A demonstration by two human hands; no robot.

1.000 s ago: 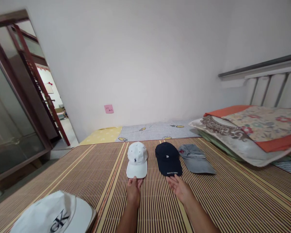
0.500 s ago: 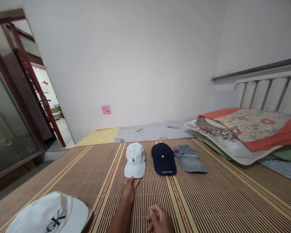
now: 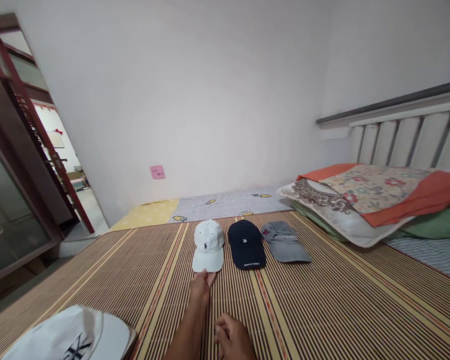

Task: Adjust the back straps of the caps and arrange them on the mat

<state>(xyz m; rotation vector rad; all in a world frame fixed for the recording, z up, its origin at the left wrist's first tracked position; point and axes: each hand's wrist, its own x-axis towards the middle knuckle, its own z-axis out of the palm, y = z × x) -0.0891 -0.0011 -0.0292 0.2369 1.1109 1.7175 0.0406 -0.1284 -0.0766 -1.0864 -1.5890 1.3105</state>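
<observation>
A white baseball cap [image 3: 208, 240] with a small dark emblem sits on the striped mat, its brim towards me. My left hand [image 3: 202, 282] pinches the front edge of that brim, thumb on top and fingers beneath. Just right of it is a navy cap [image 3: 245, 245], with a narrow gap between the two. A grey cap [image 3: 285, 242] lies beside the navy one, its brim angled to the right. My right hand [image 3: 233, 336] is loosely curled above the mat near the bottom of the view, with nothing visible in it.
Another white cap [image 3: 71, 335] with large black letters is at the lower left. Pillows [image 3: 390, 192] are stacked at the right, near a white radiator [image 3: 408, 137]. A checked sheet [image 3: 228, 202] shows beyond the bamboo mat [image 3: 142, 270], along the wall. A doorway opens at the left.
My view has turned slightly right. The small-emblem white cap, held by my left hand, has shifted a little right, closer to the navy cap. My right hand stays curled.
</observation>
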